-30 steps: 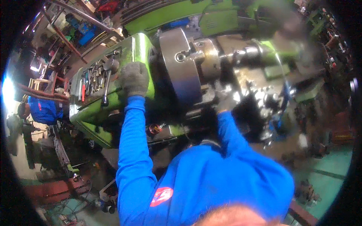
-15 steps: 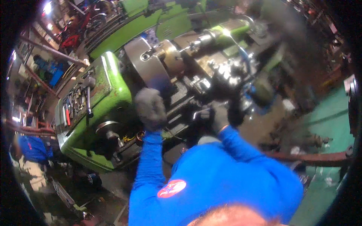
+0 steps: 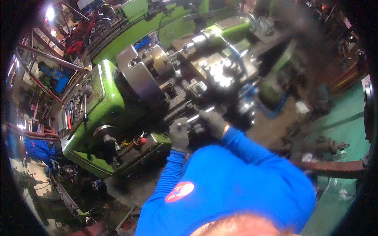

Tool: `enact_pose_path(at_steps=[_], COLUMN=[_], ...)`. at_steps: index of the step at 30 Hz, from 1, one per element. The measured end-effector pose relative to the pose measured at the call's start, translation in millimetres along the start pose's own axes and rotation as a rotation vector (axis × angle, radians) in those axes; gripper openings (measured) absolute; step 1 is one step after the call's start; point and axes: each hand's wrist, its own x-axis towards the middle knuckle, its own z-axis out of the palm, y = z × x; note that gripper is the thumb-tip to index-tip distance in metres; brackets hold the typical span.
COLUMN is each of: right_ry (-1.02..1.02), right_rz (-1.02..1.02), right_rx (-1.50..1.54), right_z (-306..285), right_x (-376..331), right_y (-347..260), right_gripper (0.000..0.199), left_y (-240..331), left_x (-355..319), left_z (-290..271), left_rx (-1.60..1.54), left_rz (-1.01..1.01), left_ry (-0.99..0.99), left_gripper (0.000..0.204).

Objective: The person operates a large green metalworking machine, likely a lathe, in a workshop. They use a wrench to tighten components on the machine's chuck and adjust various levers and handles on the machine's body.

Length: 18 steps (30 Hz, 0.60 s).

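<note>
A thin shiny metal rod [image 3: 193, 118] slants between my two grey-gloved hands, in front of the green lathe. My left hand [image 3: 179, 135] is closed around its lower left end. The fingers of my right hand [image 3: 213, 123] are closed on the rod farther along, and its bright tip pokes out past them. Beyond my hands sits the lathe's large steel chuck [image 3: 142, 76], with a brass-coloured round workpiece [image 3: 160, 62] at its face. The tool post [image 3: 197, 87] stands just past the rod. What my palms hold is hidden.
The green headstock [image 3: 114, 88] is at left, with several hand tools [image 3: 76, 108] lying on top. The tailstock [image 3: 226, 30] stands at the far end. A blue-rimmed dark object [image 3: 271, 96] is at right. A rusty beam [image 3: 334, 166] crosses near my right elbow.
My left hand has come away from beside the chuck, moving right and toward me to the rod. My right hand has shifted slightly left, and the view has swung a little.
</note>
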Motion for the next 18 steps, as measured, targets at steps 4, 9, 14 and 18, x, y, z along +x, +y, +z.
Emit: enact_pose_path(at_steps=[4,9,14,18], right_ry=[-0.076,0.099,0.526,0.628], right_rz=[0.027,0.128,-0.028,-0.042], right_rx=[0.172,0.543,0.375,0.404], right_z=[-22,-143,-242,-305], right_x=[-50,-111,-181,-206], right_y=[-72,-127,-152,-161], right_gripper=[0.018,0.010,0.017,0.017], left_y=[56,63,77,91], left_x=[14,22,16,16], left_z=[10,72,124,151], left_rx=[0.895,-0.110,-0.136,-0.035], left_rz=[0.495,-0.218,-0.192,-0.195], left_ry=[0.264,0.664,0.884,0.898], left_gripper=[0.031,0.027,0.009,0.032])
